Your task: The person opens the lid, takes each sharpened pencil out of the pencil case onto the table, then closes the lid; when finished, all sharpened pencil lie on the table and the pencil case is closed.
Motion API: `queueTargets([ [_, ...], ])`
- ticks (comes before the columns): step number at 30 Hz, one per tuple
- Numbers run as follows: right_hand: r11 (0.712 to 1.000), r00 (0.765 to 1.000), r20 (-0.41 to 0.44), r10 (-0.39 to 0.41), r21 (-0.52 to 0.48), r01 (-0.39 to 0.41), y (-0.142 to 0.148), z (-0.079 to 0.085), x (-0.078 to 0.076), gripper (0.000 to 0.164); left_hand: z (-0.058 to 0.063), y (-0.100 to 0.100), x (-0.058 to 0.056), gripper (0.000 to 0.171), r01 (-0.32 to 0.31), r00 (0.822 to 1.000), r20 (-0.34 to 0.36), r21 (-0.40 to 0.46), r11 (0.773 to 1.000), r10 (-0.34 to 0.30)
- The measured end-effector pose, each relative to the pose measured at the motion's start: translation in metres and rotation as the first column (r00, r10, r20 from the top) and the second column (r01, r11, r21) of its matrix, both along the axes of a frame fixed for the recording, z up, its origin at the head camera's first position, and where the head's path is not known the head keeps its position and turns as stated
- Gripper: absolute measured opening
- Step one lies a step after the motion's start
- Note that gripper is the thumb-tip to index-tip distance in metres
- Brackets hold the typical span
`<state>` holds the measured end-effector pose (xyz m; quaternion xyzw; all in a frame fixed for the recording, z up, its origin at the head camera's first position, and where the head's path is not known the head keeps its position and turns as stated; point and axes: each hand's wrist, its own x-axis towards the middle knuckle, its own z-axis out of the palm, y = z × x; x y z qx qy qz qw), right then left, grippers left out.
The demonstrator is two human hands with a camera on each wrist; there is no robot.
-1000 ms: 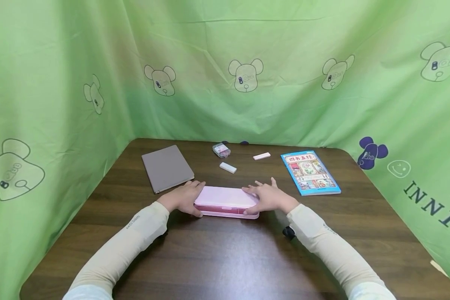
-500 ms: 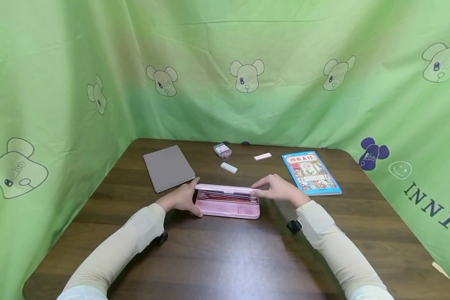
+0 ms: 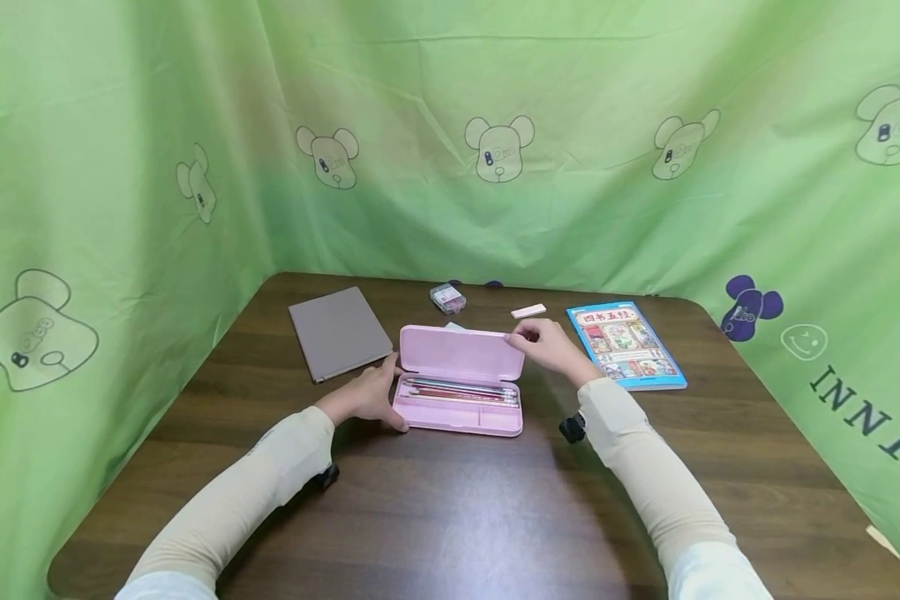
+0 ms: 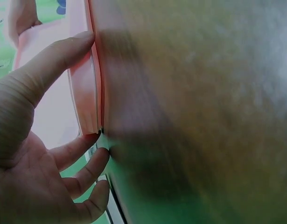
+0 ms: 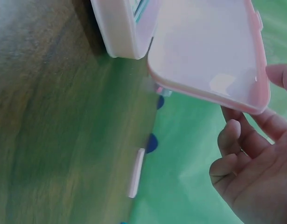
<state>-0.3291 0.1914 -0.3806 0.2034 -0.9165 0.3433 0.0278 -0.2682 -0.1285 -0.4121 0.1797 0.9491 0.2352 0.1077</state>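
Note:
A pink pencil case [image 3: 441, 415] lies on the wooden table in front of me, its lid [image 3: 461, 353] tilted up at the back. Several pencils [image 3: 461, 393] lie along the rear of its tray, with divided compartments along the front. My left hand [image 3: 366, 395] holds the left end, thumb [image 4: 73, 49] at the front edge and index finger at the back corner. With thumb and fingers, my right hand [image 3: 553, 345] pinches the lid's upper right corner; the right wrist view shows its thumb [image 5: 279, 74] on the inner face and fingers behind.
A grey notebook [image 3: 340, 333] lies at left, close by my left fingers. Toward the back are a small clear plastic box [image 3: 447, 297] and a small pale bar [image 3: 528, 311]. Another white piece [image 3: 454, 326] is mostly hidden behind the lid. A blue-edged book [image 3: 627, 346] lies at right.
The lid has swung up and back from nearly closed, baring the pencils. My right hand has moved from the case's right end up with the lid; my left hand has stayed at the left end.

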Motion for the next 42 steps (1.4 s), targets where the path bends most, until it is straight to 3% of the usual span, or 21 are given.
queueTargets([
  [6, 0.996, 0.996, 0.024, -0.091, -0.013, 0.092, -0.004, -0.005, -0.014, 0.026, -0.001, 0.003, 0.000, 0.122, -0.002, 1.000, 0.016, 0.025, 1.000, 0.002],
  [13, 0.992, 0.989, 0.085, -0.118, -0.026, 0.121, -0.005, -0.017, -0.023, 0.036, 0.000, 0.001, -0.001, 0.120, 0.034, 0.999, 0.019, 0.035, 0.999, -0.034],
  [20, 0.986, 0.983, 0.082, -0.164, 0.013, 0.164, 0.009, -0.020, -0.017, 0.053, 0.003, 0.002, -0.001, 0.109, 0.094, 0.994, 0.050, -0.027, 0.995, -0.093],
  [26, 0.980, 0.980, -0.005, -0.199, 0.014, 0.199, 0.017, -0.010, -0.004, 0.045, 0.005, 0.001, -0.003, 0.109, 0.099, 0.993, 0.067, -0.034, 0.994, -0.097],
  [29, 0.985, 0.986, -0.016, -0.165, 0.039, 0.166, 0.014, -0.006, 0.006, 0.038, 0.006, -0.001, -0.003, 0.110, 0.094, 0.994, 0.067, -0.053, 0.994, -0.090],
  [33, 0.989, 0.998, -0.018, -0.054, 0.134, 0.056, 0.008, -0.004, 0.021, 0.029, 0.007, -0.003, -0.003, 0.110, 0.093, 0.994, 0.068, -0.067, 0.993, -0.089],
  [39, 0.958, 0.991, 0.057, 0.122, 0.256, -0.132, -0.001, -0.007, 0.034, 0.017, 0.007, -0.002, -0.002, 0.108, 0.112, 0.992, 0.070, -0.059, 0.992, -0.108],
  [42, 0.940, 0.981, 0.101, 0.166, 0.283, -0.189, -0.002, -0.010, 0.037, 0.015, 0.007, 0.001, -0.001, 0.107, 0.102, 0.991, 0.087, -0.049, 0.994, -0.098],
])
